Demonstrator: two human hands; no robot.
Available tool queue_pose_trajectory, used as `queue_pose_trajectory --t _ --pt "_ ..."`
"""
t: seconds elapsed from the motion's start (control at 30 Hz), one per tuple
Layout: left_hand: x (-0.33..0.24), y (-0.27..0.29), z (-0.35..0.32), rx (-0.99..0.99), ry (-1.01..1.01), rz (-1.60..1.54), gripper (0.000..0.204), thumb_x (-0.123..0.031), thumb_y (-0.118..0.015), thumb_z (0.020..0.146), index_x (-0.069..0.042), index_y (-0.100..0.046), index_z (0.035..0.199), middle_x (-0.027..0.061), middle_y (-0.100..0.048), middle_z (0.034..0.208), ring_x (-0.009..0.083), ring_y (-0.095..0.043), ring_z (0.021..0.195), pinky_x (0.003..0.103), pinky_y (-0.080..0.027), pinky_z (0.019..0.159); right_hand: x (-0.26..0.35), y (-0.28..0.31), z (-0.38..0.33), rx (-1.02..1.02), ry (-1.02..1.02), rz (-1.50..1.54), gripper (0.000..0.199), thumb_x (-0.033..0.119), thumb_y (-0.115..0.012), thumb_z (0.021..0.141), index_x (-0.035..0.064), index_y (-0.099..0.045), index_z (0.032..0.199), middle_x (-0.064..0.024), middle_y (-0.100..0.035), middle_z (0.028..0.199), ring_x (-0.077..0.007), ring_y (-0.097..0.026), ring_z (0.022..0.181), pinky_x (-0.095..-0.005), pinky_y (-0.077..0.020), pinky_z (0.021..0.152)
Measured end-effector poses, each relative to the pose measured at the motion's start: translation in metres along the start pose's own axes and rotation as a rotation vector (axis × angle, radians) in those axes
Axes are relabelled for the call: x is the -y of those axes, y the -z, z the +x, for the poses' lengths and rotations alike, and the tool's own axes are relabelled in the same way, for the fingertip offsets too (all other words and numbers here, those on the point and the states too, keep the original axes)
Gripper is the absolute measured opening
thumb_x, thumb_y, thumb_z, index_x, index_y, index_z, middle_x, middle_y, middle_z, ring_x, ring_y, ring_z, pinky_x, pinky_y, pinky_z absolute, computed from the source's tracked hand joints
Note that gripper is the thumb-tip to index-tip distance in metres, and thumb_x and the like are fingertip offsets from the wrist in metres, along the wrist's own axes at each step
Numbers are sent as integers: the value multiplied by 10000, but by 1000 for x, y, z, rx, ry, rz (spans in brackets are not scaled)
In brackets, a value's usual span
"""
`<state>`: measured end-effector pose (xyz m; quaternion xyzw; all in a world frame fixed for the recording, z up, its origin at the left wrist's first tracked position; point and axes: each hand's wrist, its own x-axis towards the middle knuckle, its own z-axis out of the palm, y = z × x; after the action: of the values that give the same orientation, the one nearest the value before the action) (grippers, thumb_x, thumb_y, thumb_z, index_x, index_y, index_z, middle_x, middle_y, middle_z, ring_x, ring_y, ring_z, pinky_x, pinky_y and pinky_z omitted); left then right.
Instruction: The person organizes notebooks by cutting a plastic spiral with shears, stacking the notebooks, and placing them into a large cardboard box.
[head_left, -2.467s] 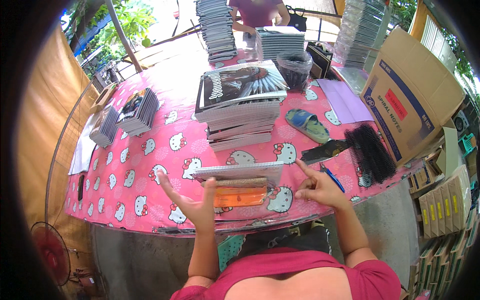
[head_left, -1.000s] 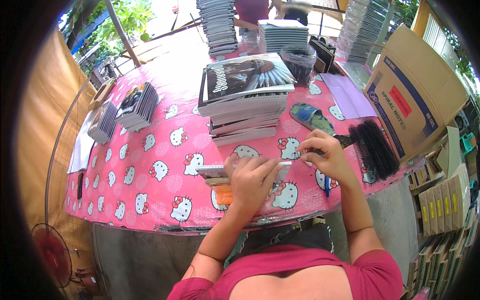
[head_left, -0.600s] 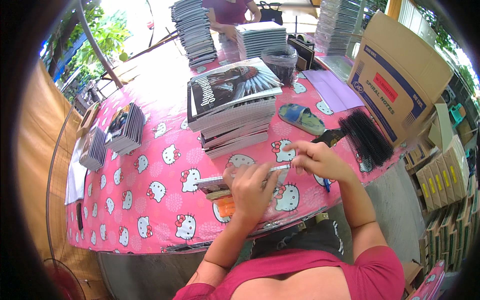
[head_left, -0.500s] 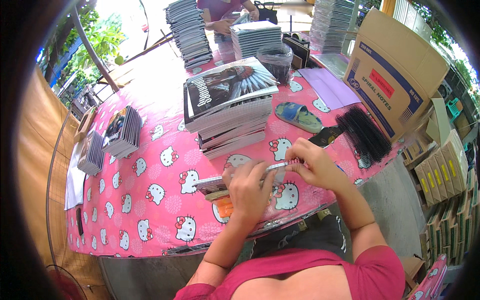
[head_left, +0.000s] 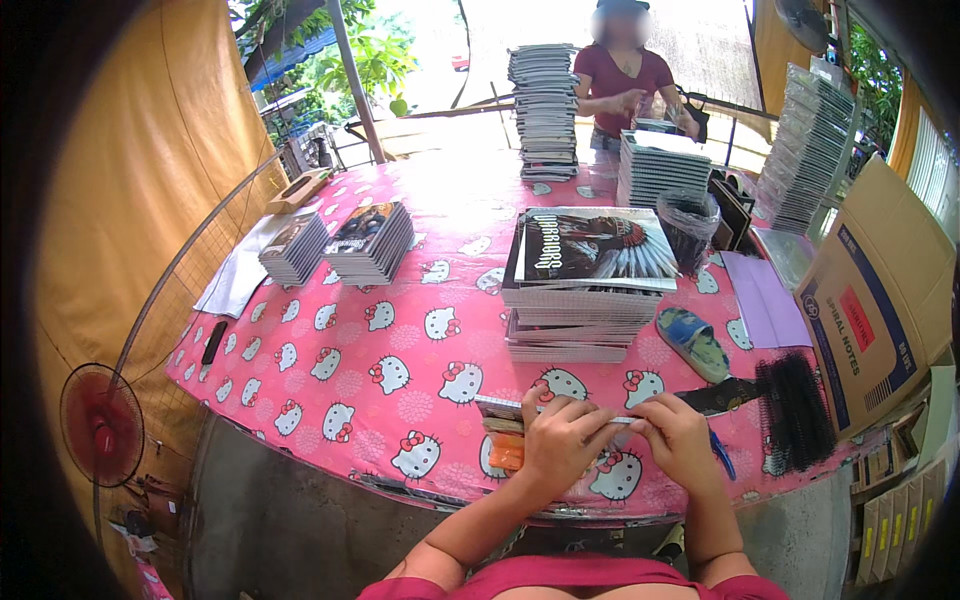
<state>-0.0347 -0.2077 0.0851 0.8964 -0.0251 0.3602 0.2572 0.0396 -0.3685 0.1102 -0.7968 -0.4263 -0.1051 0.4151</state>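
Observation:
A thin notebook (head_left: 500,406) stands on its long edge near the front of the table, its white page edge upward. My left hand (head_left: 562,448) is closed over it, fingers wrapped across the upper edge. At the notebook's right end my right hand (head_left: 678,440) pinches with thumb and forefinger; the fingertips hide the exact spot. An orange block (head_left: 507,450) lies beside my left wrist, under the notebook. To the right of my right hand are blue-handled pliers (head_left: 722,456). Beyond the hands rises a stack of notebooks (head_left: 590,300) with a feathered-headdress cover.
Black spiral coils (head_left: 793,410) lie at the right before a cardboard box (head_left: 880,310). A blue-green slipper (head_left: 693,343) sits behind the right hand. Two smaller notebook stacks (head_left: 370,243) stand far left. Across the pink tablecloth (head_left: 440,365), a person (head_left: 622,85) handles items behind tall stacks.
My view has swung left and up, so the scene sits farther right. Both hands stay on the notebook, and the right hand has come closer to the left one.

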Motion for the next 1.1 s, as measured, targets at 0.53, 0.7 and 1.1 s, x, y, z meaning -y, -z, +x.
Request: queue_pose_trajectory --t 0.53,0.7,1.1 --pt "2 5 -10 45 -69 -117 141 -268 -719 719 -164 -690 810 -35 -645 782 157 -585 746 426 -286 929 -148 15 54 303 -474 -706 401 344 -711 717 -11 -615 875 -224 -627 878 -363 -614 827 -458 -473 697" --pt "-1 13 0 27 4 -122 202 -285 -742 686 -129 -688 801 -5 -644 759 172 -592 741 430 -291 940 -215 14 31 182 -462 -713 428 279 -739 639 -7 -593 922 -223 -629 877 -379 -609 828 -461 -483 718" --pt "6 12 1 -26 4 -110 191 -271 -754 653 -112 -660 703 20 -638 724 189 -585 730 427 -313 949 -156 21 -5 92 -303 744 488 20 -687 678 17 -526 1138 -87 -593 1016 -205 -600 922 -342 -498 813"
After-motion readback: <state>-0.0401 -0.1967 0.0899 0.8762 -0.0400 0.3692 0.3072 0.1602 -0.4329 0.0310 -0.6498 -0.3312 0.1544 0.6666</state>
